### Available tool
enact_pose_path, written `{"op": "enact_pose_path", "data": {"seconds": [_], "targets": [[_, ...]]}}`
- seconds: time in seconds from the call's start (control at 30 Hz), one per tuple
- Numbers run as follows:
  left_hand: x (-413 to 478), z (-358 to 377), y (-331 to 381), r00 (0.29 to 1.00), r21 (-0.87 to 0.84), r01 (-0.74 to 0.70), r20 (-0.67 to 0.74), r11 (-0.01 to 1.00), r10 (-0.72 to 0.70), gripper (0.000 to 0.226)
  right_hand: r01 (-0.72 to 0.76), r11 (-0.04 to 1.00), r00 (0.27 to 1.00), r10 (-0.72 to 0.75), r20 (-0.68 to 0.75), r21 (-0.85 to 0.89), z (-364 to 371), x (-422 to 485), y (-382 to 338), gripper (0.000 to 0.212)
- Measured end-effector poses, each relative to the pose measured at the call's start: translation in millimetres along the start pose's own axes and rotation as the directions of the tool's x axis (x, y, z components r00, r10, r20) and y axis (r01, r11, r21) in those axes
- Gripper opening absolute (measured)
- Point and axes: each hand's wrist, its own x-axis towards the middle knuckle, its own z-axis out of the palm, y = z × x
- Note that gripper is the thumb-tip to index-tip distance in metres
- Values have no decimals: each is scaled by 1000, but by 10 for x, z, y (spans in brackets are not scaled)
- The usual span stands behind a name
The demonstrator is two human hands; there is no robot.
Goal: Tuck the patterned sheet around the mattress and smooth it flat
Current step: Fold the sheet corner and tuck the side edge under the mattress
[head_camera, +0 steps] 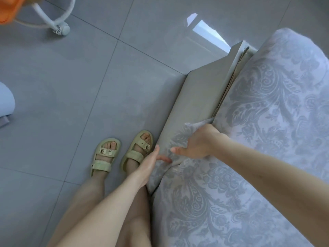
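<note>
Fabric of the patterned sheet, grey paisley on pale ground, covers the top of the mattress, of which only a narrow bare strip shows along its side. At the mattress's near edge a loose part of the sheet hangs in folds over the beige bed base that runs alongside the mattress. The right hand reaches across the mattress top with the forearm stretched out; its fingers curl out of sight into a raised fold of sheet at the mattress edge and grip it, the thumb sticking out away from the mattress. The left hand comes in low beside the mattress, arm straight, fingers apart and extended, their tips pressing into the hanging folds just below the right hand. Beside the mattress, on the grey tiled floor, stand two feet in pale green sandals. Well away from the mattress are a white ring-shaped stand and something orange
</note>
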Motion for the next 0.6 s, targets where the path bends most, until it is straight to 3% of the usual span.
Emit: {"op": "enact_pose_path", "data": {"seconds": [0.07,0.17,0.3,0.43,0.53,0.6], "targets": [[85,-11,-68,999,-36,21,50,999,-19,73,-13,1000,997,15,78,-22,7,25,-76,94],[172,12,-193,990,-66,35,141,997,-25,70,-29,992,992,15,121,120,23,-145,-58,93],[156,33,-399,979,-138,25,202,990,4,66,-61,968,998,57,23,242,39,-341,3,88],[-21,-1,-513,974,-94,-75,206,993,93,48,-55,942,991,93,-101,330,61,-388,-15,90],[-176,-29,-584,987,-167,-151,36,974,159,25,-113,948,986,144,-84,297,-2,-357,-47,125],[-313,-47,-602,979,-250,-203,-45,947,198,21,-144,970,988,153,-31,193,-19,-327,-85,123]]}}
